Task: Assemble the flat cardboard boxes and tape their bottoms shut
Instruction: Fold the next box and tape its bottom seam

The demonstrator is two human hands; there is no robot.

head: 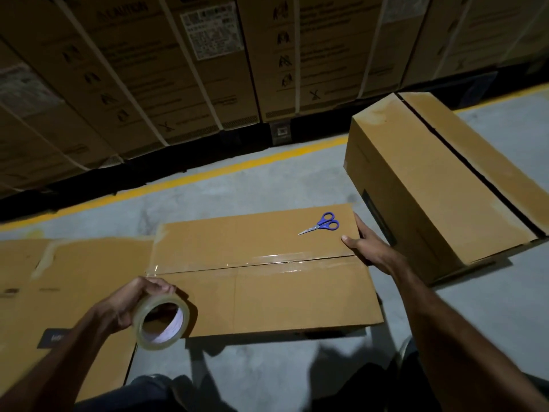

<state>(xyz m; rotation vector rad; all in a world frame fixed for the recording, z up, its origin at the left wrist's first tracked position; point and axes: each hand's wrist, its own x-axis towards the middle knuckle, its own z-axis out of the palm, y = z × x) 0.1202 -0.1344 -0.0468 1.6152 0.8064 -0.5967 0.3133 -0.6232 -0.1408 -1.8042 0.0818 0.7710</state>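
- Cardboard box [267, 292]: assembled, lying on the concrete floor [267, 185] with its flap side up. Both flaps meet at a centre seam.
- Clear tape strip [252, 261]: laid along that seam, running from the box's left edge towards the right-hand fingers.
- Left hand [130, 307]: fingers and thumb curled round the clear tape roll [162, 321], held just off the box's near-left corner. The roll's open core faces the camera.
- Right hand [367, 243]: fingers wrapped over the box's right edge at the seam end, thumb lying on the top face.
- Blue-handled scissors [322, 223]: resting closed on the far flap, just beyond the right thumb, apart from it.
- Second assembled box [430, 185]: stands right of the right-hand fingers, its top seam untaped.
- Flattened cardboard [59, 292]: lies left of the left-hand fingers.
- Strapped cartons [178, 69]: stacked behind a yellow floor line [208, 173].
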